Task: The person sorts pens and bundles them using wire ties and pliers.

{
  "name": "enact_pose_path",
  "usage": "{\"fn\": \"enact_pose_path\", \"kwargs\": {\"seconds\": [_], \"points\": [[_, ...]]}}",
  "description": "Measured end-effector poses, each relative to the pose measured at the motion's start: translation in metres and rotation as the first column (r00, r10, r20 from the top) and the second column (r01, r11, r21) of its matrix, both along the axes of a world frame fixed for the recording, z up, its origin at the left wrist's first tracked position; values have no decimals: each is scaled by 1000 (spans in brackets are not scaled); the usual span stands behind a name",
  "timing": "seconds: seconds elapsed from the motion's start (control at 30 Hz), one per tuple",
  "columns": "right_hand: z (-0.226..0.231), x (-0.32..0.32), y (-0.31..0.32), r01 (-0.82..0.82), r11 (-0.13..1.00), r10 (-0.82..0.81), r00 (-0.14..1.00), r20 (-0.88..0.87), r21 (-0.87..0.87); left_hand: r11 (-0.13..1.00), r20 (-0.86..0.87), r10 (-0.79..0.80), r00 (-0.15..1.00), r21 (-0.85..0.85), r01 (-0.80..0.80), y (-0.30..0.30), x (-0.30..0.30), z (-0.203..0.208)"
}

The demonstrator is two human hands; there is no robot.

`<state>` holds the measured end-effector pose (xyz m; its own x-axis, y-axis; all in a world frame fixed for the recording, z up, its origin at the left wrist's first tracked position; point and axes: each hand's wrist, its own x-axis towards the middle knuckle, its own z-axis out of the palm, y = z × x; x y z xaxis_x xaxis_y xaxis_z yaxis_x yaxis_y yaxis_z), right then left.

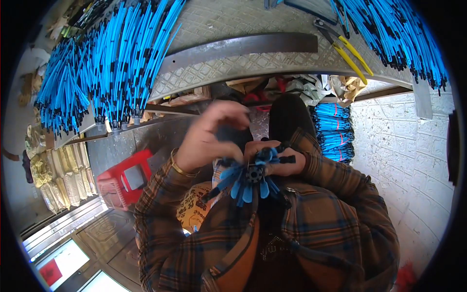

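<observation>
In front of my chest, my right hand (289, 166) is wrapped round an umbrella frame (248, 191). Its short blue ribs with black joints fan out round a black notched hub (254, 174), and the hub faces up. To the left of it is my left hand (206, 138), raised and smeared by motion. Its fingers curve apart from the thumb, with nothing seen between them. The thumb is close to the ribs; whether it touches them I cannot tell. The far side of the frame is hidden by my hands.
Large bundles of blue ribs lie at the workbench's left (116, 63) and right (399, 34). Yellow-handled pliers (351, 56) and a dark metal strip (243, 47) rest on the bench. Below are more blue bundles (332, 131), a red plastic stool (127, 177) and a white brick wall (389, 146).
</observation>
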<state>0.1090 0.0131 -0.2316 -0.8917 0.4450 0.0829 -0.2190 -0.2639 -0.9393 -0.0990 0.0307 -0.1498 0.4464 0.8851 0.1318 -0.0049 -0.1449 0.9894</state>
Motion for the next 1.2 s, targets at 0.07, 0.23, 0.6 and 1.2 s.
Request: {"fn": "enact_pose_path", "kwargs": {"seconds": [0.07, 0.23, 0.6, 1.2], "points": [[5, 1, 6, 87, 996, -87, 996, 12, 18, 895, 61, 440, 896, 54, -443, -11, -15, 5], [28, -13, 23, 464, 886, -460, 881, 113, -9, 867, 290, 164, 943, 413, -278, -57, -9, 57], [34, -73, 7, 715, 699, -715, 699, -27, 10, 699, 60, 714, 698, -2, -715, -60, 43, 8], [45, -36, 16, 404, 915, -404, 914, 35, 10, 824, -90, 533, 841, 280, -493, -39, -12, 9]]}}
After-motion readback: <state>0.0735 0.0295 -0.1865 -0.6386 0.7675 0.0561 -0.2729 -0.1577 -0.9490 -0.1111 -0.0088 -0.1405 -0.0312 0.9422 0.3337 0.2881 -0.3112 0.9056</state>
